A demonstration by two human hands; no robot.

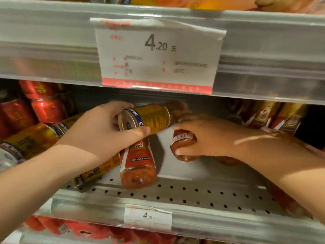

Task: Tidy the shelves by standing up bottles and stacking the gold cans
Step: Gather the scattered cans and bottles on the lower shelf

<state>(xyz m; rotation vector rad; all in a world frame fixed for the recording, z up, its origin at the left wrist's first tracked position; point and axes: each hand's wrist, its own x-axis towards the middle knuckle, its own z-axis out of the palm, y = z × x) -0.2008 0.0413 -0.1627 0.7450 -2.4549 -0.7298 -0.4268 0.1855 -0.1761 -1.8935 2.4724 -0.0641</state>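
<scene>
Two hands reach into the middle shelf (211, 194). At far left are stacked red cans (44, 104), and in front of them gold cans (29, 138) lie on their sides. The left hand (105, 131) grips another gold one, the held can (151, 118), with fingers over the top and thumb underneath near its end. It is held sideways above the shelf floor, its end toward the camera. Under the left wrist a low can (98, 171) lies on the perforated floor, just beside the near bottle (139, 166). That bottle lies on its side below the held can, base toward the front edge. The right hand (202, 138) curls round the right bottle (182, 141), thumb near its base; it is tipped over, not upright. Cartons (274, 117) stand at far right. A big tag (158, 55) above reads 4.20, as does a small tag (147, 216) below.
</scene>
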